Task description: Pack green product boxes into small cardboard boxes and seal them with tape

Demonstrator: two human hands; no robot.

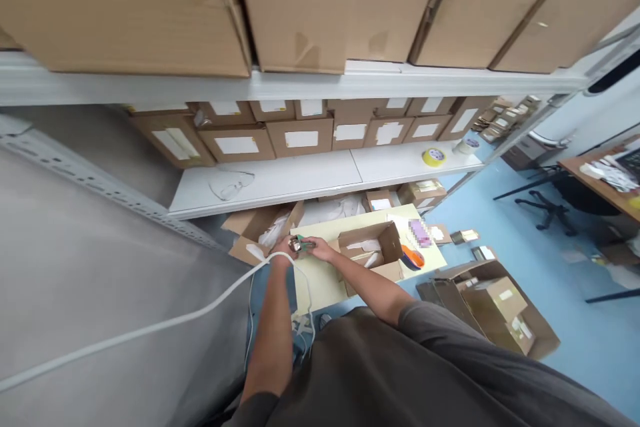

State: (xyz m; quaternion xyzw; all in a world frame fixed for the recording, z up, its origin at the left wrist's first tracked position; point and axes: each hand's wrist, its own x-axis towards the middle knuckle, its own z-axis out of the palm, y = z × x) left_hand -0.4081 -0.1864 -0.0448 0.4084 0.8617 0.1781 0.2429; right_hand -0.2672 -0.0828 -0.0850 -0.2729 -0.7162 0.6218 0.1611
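My left hand is closed around a small part with a shiny metal face and green sections, too small to name. My right hand pinches the green end of the same part from the other side. A thick white cable arcs up from the lower left and passes just below my left hand. Beneath both hands lies a pale yellow tabletop. Close to my right forearm an open cardboard box stands on it, with white pieces inside. Left of my hands is another open carton with white wrapping.
An orange and blue object and a blurred purple item lie at the tabletop's right. Above, a white shelf bears labelled boxes, safety glasses and yellow tape. A large open carton sits on the blue floor.
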